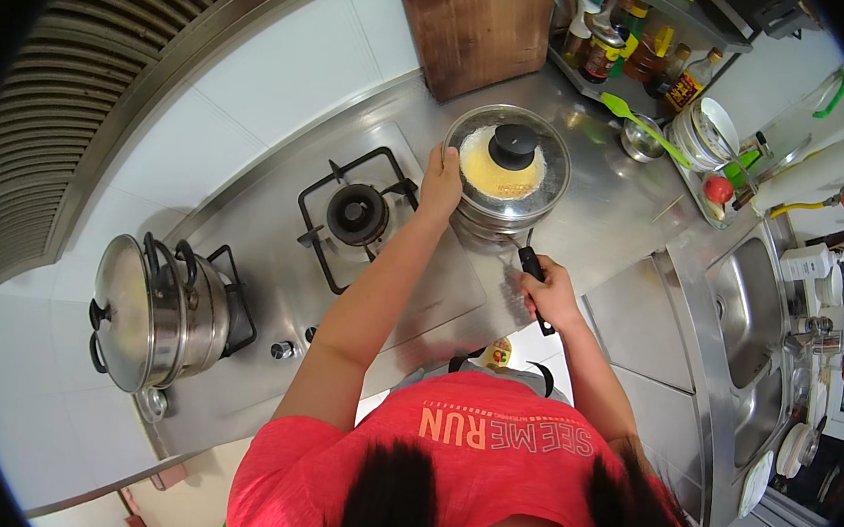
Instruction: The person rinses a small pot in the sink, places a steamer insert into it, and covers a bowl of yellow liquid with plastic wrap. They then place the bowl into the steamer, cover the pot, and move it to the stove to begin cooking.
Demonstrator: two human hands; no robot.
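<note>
A steel saucepan (482, 220) with a long handle is in front of me, to the right of the bare burner. On it lies a glass lid (472, 121) with a steel rim and a black knob (513, 147). Something yellow with a pale edge shows through the glass. My left hand (442, 186) grips the left side of the pan at the lid's rim; its fingertips are partly hidden. My right hand (551, 294) is closed around the black pan handle (532, 265). Whether the pan's base touches the steel counter (583, 225) is hard to tell.
A gas burner (357, 215) with a black grate sits left of the pan. A lidded steamer pot (161, 316) stands on the left burner. Behind, a wooden cutting board (480, 28) leans on the wall. Bottles, bowls (705, 130) and a green brush (645, 125) are right, beyond them a sink (745, 314).
</note>
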